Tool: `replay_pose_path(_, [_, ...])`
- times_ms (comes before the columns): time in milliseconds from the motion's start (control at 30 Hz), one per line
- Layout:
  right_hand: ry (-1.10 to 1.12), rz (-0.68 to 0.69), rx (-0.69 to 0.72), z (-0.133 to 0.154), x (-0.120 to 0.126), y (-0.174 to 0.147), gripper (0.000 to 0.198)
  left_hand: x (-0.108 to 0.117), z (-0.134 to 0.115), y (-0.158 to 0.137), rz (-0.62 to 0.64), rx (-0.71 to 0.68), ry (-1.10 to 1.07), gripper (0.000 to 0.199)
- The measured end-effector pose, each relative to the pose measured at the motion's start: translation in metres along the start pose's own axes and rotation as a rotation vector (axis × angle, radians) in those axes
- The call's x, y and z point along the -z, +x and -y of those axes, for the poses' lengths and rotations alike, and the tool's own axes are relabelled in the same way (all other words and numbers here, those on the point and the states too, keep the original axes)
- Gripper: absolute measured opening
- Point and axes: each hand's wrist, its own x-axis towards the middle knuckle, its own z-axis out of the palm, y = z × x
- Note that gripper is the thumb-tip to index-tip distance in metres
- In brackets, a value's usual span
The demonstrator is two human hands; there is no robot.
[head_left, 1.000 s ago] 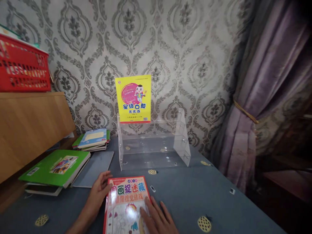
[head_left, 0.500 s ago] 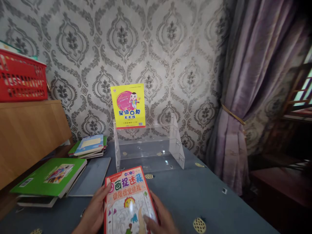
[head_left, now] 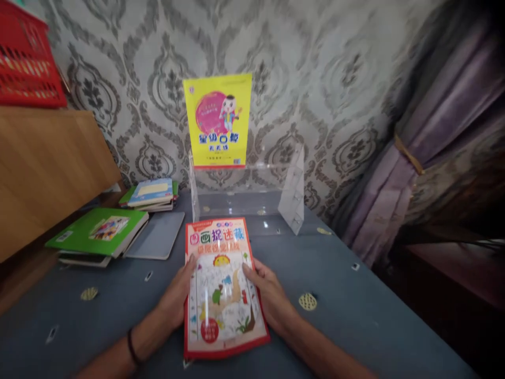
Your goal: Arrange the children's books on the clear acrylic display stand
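A red-bordered picture book [head_left: 224,295] with a sun and a path on its cover is tilted up before me, held between both hands. My left hand [head_left: 178,292] grips its left edge, thumb on the cover. On the right edge, my right hand [head_left: 272,292] is closed the same way, with the thumb on the front. Just beyond the book stands a clear acrylic stepped rack [head_left: 292,195]. A yellow workbook [head_left: 218,121] leans upright on the rack's top tier at its left. The book hides part of the rack's lower front.
Left of the rack lie a green book [head_left: 98,231] on a small stack, a grey notebook [head_left: 155,239] and a pile with a blue book [head_left: 152,190]. A red basket [head_left: 29,58] sits on a wooden cabinet [head_left: 51,173]. The table [head_left: 335,321] meets a curtain [head_left: 398,195] at right.
The picture book is now farther forward, nearer the rack, with more of its cover showing. My right thumb has moved from the cover's middle to its right edge. The view has tipped down.
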Motion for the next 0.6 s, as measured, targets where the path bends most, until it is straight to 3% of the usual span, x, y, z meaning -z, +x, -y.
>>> replay_pose_path(167, [0.019,0.037,-0.062,-0.002,0.001,0.000,0.042,0.006,0.001,0.003,0.003,-0.031,0.031,0.058])
replay_pose_path(367, [-0.029,-0.019,-0.085,0.000,0.003,0.000,0.039,0.007,-0.003,0.002,-0.118,-0.086,0.151,0.049])
replay_pose_path(600, [-0.161,-0.081,-0.111,0.009,0.010,-0.005,0.041,0.024,0.003,0.008,-0.186,-0.366,0.487,0.060])
